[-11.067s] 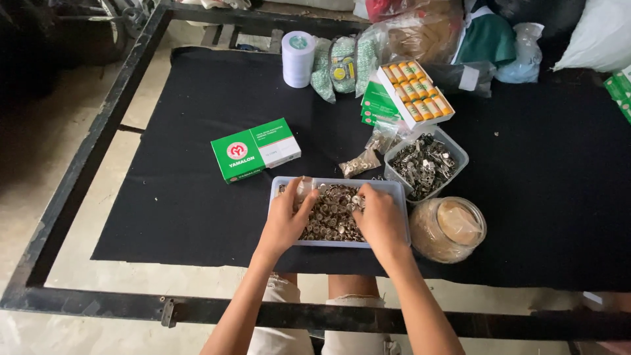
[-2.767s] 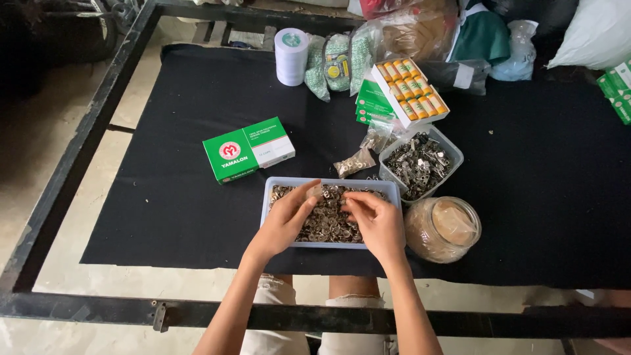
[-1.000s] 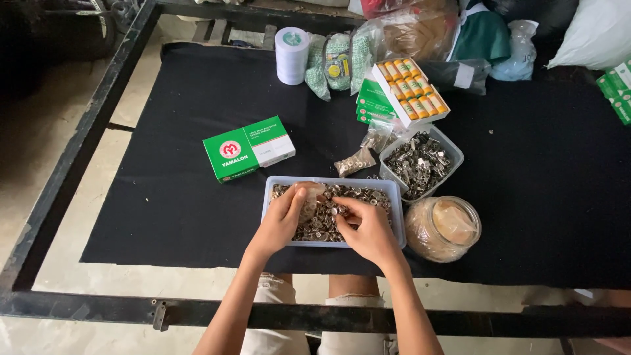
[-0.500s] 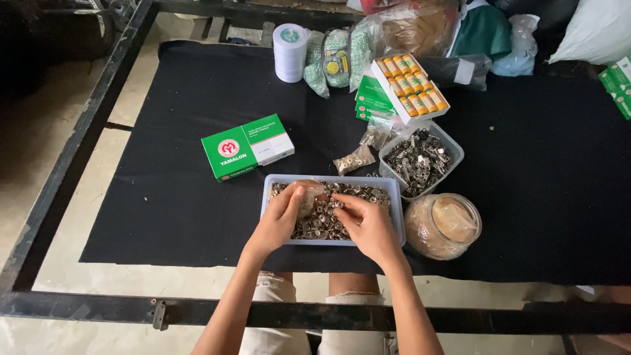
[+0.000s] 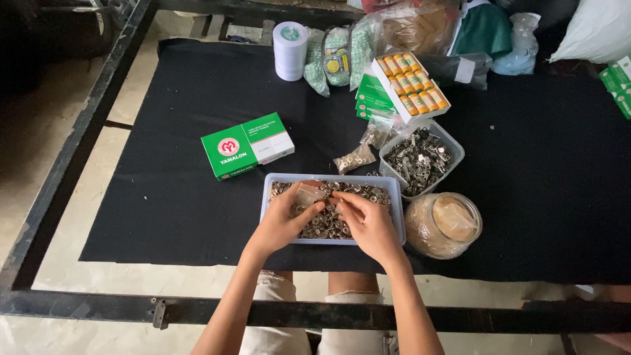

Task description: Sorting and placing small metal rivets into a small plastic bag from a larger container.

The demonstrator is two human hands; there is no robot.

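Observation:
A pale blue rectangular tray [image 5: 395,197] full of small silvery metal pieces lies on the black cloth in front of me. Both hands are over it. My left hand [image 5: 281,222] pinches a small clear plastic bag [image 5: 307,194] above the tray. My right hand [image 5: 368,222] has its fingers bent toward the bag's mouth, thumb and forefinger pinched on some of the metal pieces. A filled little bag [image 5: 355,158] lies just beyond the tray.
A green and white box [image 5: 246,145] lies to the left. A clear tub of dark metal clips [image 5: 420,155], a plastic jar [image 5: 444,225], a white tape roll [image 5: 290,50], a box of orange tubes [image 5: 411,84] and bags crowd the far right. A black metal frame [image 5: 79,138] borders the table.
My hands have come together over the tray. The left hand has lifted a small clear bag, and the right hand has moved in to its opening.

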